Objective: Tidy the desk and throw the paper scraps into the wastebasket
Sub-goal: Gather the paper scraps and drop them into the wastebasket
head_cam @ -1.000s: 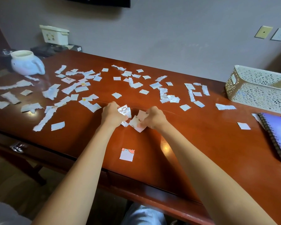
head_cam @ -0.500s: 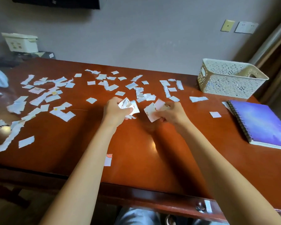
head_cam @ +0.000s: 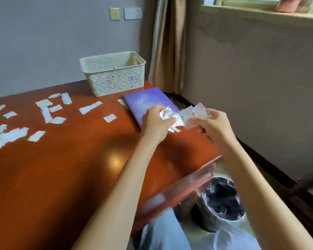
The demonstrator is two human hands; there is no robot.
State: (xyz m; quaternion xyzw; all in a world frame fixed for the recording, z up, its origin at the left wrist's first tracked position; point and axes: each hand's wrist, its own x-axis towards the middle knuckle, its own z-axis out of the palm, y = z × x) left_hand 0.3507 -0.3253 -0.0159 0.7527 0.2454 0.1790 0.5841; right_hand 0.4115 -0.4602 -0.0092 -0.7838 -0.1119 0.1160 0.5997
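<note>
Left grip (head_cam: 155,123) and right grip (head_cam: 213,125) each clutch paper scraps (head_cam: 190,114) at the surface's (head_cam: 79,168) end, presumably for dropping into the wastebasket (head_cam: 204,219) below.

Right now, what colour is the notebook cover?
Notebook: purple with bluish cloudy mottling; head view.

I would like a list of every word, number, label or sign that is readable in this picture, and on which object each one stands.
No text can be read in this view.
Crumpled scraps in the left hand: small printed marks, too blurred to read.
Flat scraps in the right hand: a small coloured picture, no legible letters.
Purple notebook: no words show on the cover.
Wall plates: no readable marking.
</note>
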